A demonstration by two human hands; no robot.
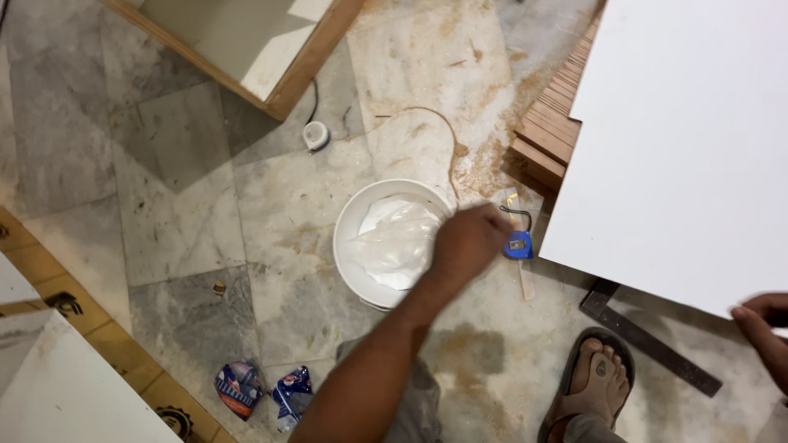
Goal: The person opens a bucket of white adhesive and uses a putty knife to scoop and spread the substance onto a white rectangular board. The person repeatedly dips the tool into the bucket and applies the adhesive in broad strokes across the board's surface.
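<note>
Reaching out over the floor (189,164), the left hand (469,239) is hovering at the right rim of the white bucket (349,246), just beside the blue tape measure (518,244); its fingers are blurred, so I cannot tell their opening. The right hand (763,332) is curling on the near edge of the white board (673,139). Better to keep that edge steady while the other hand is stretching.

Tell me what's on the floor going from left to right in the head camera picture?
Crumpled blue wrappers → small white round thing → white bucket → left hand → blue tape measure → sandalled foot → big white board → right hand.
</note>
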